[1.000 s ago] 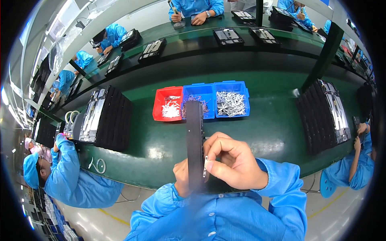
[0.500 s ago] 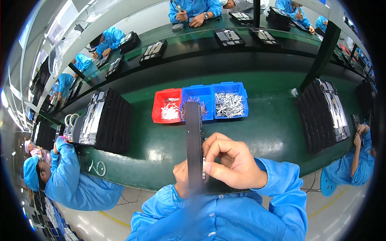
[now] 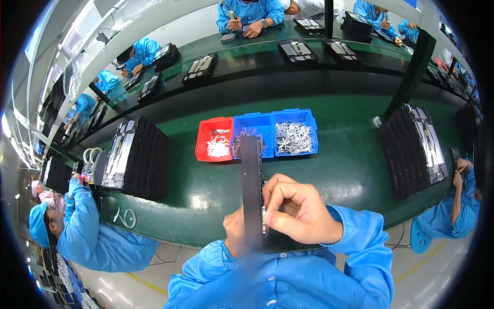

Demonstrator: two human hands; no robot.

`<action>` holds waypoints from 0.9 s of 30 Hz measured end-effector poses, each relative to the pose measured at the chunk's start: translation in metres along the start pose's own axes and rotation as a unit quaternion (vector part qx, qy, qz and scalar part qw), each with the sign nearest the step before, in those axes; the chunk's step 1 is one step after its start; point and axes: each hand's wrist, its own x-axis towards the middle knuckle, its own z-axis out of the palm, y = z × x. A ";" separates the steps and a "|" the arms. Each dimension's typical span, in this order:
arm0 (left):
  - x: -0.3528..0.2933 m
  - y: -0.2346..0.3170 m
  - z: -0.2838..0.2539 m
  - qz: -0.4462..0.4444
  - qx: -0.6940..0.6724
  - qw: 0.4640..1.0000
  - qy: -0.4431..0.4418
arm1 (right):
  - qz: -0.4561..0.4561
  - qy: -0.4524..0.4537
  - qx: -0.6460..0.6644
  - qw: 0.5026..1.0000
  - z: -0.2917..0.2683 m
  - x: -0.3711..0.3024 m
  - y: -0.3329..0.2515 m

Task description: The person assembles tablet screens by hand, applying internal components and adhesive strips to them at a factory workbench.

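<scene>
My left hand (image 3: 234, 231) is closed on the far side of a flat black device housing (image 3: 251, 193), which stands on edge so that I see mostly its narrow side. The housing hides most of the left hand's fingers. On its right face, my right hand (image 3: 298, 212) has thumb and forefinger pinched together against the inner parts. Beside the thumb tip shows a small silver-white strip (image 3: 264, 212). Whatever lies between those fingertips is too small or hidden to make out.
Behind the housing stand a red bin (image 3: 215, 139) of white pieces, a blue bin (image 3: 262, 126) of thin reddish parts, and another blue bin (image 3: 296, 116) of silvery parts. Housing stacks stand left (image 3: 136, 157) and right (image 3: 414, 149). Co-workers sit around; more housings (image 3: 297, 51) lie beyond.
The whole view has shifted slightly. My hands keep almost the same hold on the housing, with the right fingertips still at its right face. The housings on the far line sit slightly farther right.
</scene>
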 end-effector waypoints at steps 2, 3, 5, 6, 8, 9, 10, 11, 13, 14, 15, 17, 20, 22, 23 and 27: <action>0.002 0.000 -0.001 0.012 0.009 1.000 0.002 | -0.001 0.000 0.001 1.000 -0.001 0.001 0.000; 0.004 0.001 0.000 0.013 0.009 1.000 0.002 | -0.001 -0.003 -0.005 1.000 -0.002 0.001 0.000; 0.006 0.002 0.001 0.020 0.008 1.000 0.009 | 0.000 -0.005 -0.011 1.000 -0.002 0.001 -0.001; 0.006 0.003 0.000 0.020 0.008 1.000 0.009 | 0.002 -0.005 -0.007 1.000 -0.002 0.000 -0.001; 0.006 0.005 -0.001 0.022 0.021 1.000 -0.004 | 0.003 -0.004 -0.003 1.000 -0.003 0.000 -0.001; 0.007 0.004 0.000 0.022 0.021 1.000 -0.004 | 0.004 -0.005 -0.003 1.000 -0.003 0.000 0.000; 0.006 0.003 0.000 0.028 0.023 0.999 -0.003 | 0.005 -0.007 -0.002 1.000 -0.004 0.000 0.000; 0.007 0.002 0.000 0.034 0.024 0.999 -0.002 | 0.005 -0.007 -0.002 1.000 -0.004 0.001 -0.001; 0.007 0.002 0.000 0.046 0.029 0.999 0.003 | 0.018 -0.015 0.000 1.000 -0.005 0.002 -0.004; 0.008 0.001 0.001 0.058 0.034 0.998 0.007 | 0.018 -0.015 0.000 1.000 -0.005 0.002 -0.003; 0.007 0.001 0.001 0.058 0.034 0.998 0.007 | 0.026 -0.011 0.002 1.000 -0.005 0.002 -0.003; 0.007 0.001 0.001 0.047 0.027 0.999 0.003 | 0.033 -0.008 0.004 0.999 -0.004 0.001 -0.002; 0.002 0.005 -0.001 -0.027 0.007 1.000 -0.012 | 0.044 0.020 0.030 0.998 -0.001 0.001 -0.001; 0.003 0.007 -0.001 -0.032 -0.006 0.999 -0.012 | 0.082 0.033 0.085 0.992 0.000 0.000 -0.002; 0.004 0.007 0.000 -0.037 -0.019 0.999 -0.012 | 0.083 0.033 0.085 0.992 0.000 0.000 -0.002; 0.004 0.008 -0.002 -0.032 -0.005 0.999 -0.022 | 0.092 0.033 0.081 0.992 0.002 0.002 -0.008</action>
